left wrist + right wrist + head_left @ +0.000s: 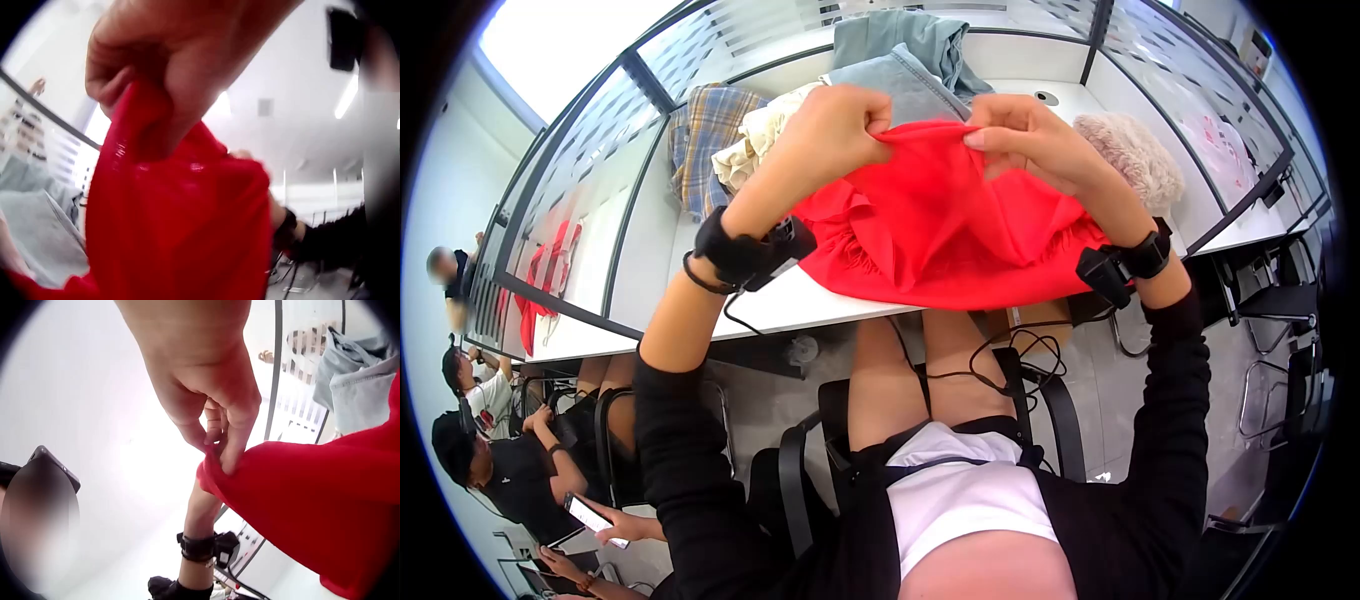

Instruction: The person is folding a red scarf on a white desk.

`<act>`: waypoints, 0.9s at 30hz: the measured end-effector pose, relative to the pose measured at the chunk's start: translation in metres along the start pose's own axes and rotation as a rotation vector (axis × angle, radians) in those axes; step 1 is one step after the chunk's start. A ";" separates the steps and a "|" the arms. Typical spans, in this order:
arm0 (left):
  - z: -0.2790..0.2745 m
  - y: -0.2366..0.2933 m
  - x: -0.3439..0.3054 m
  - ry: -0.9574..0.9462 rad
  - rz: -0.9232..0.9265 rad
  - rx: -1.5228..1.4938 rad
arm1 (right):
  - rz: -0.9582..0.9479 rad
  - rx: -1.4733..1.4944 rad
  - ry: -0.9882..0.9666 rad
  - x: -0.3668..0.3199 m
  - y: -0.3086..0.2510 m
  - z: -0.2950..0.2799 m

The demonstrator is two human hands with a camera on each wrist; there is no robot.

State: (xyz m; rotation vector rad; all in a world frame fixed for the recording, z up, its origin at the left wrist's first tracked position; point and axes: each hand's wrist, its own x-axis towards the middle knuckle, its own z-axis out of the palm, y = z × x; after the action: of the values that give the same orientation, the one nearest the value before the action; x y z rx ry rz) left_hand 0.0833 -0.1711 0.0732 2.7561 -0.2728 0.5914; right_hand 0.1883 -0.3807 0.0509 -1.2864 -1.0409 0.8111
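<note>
A red garment (960,240) with gathered, ruffled parts hangs between both hands, its lower part spread over the front of the white desk. The left hand (840,128) grips its upper edge with curled fingers; the left wrist view shows the red cloth (187,212) bunched in that fist. Opposite it, the right hand (1035,140) pinches the same edge between thumb and fingers. In the right wrist view the right hand (212,406) holds a corner of the red cloth (306,500), which stretches away to the side. The exact kind of garment cannot be made out.
Behind the red cloth lie a plaid cloth (705,140), cream fabric (765,135) and folded light-blue denim (900,80). A fluffy beige item (1135,160) sits at the right. Partitions frame the desk (790,310). Black cables (1000,370) hang by the knees. Other people sit at the left.
</note>
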 end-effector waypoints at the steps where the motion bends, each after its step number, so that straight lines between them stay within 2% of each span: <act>1: 0.005 -0.002 -0.002 0.140 0.031 0.202 | 0.070 0.015 -0.072 -0.001 -0.002 0.001; 2: 0.009 -0.005 -0.001 0.230 0.026 0.287 | 0.041 0.046 -0.114 0.005 0.006 -0.002; 4: 0.014 -0.016 0.007 0.413 0.010 0.461 | 0.052 0.107 0.003 -0.001 -0.013 0.019; 7: 0.007 -0.051 0.010 0.629 -0.051 0.448 | 0.101 0.090 0.144 -0.028 -0.056 0.056; 8: 0.000 -0.069 0.010 0.535 -0.125 0.453 | 0.007 -0.063 0.008 -0.028 -0.054 0.050; 9: -0.002 -0.075 0.012 0.475 -0.068 0.331 | -0.084 -0.220 -0.122 -0.030 -0.053 0.043; 10: -0.002 -0.076 0.010 0.407 -0.012 0.206 | 0.016 -0.279 -0.125 -0.035 -0.061 0.043; 11: 0.000 -0.076 0.008 0.331 0.047 0.081 | -0.002 -0.371 -0.144 -0.033 -0.060 0.038; 13: 0.029 -0.041 -0.002 0.124 0.044 -0.423 | -0.022 -0.560 -0.179 -0.024 -0.050 0.022; 15: 0.049 -0.006 -0.021 -0.077 0.261 -0.707 | -0.111 -0.582 -0.156 -0.017 -0.042 0.016; 18: 0.067 0.034 -0.033 -0.072 0.134 -0.625 | -0.174 -0.682 -0.065 -0.012 -0.029 0.012; 20: 0.077 0.043 -0.019 -0.115 -0.026 -0.692 | -0.295 -0.802 0.022 -0.009 -0.021 0.014; 21: 0.091 0.025 -0.008 0.028 -0.041 -0.583 | -0.359 -0.859 0.064 -0.011 -0.020 0.016; 22: 0.081 0.014 0.010 0.131 -0.099 -0.793 | -0.111 -1.038 0.230 -0.022 -0.035 0.022; 23: 0.071 0.006 0.022 0.238 -0.167 -1.004 | -0.114 -1.106 0.290 -0.023 -0.036 0.017; 25: 0.055 0.005 0.034 0.216 -0.143 -0.948 | -0.127 -1.247 0.411 -0.020 -0.032 -0.007; 26: 0.046 0.007 0.038 0.202 -0.133 -0.920 | -0.212 -1.483 0.497 -0.015 -0.026 -0.026; 27: 0.032 0.016 0.038 0.086 -0.060 -0.661 | -0.207 -1.693 0.551 -0.010 -0.026 -0.043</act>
State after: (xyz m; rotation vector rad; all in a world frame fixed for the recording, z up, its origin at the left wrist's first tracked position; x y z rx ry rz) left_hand 0.1253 -0.2012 0.0660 2.0911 -0.2990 0.4907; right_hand 0.2226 -0.4091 0.0758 -2.4637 -1.3091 -0.8859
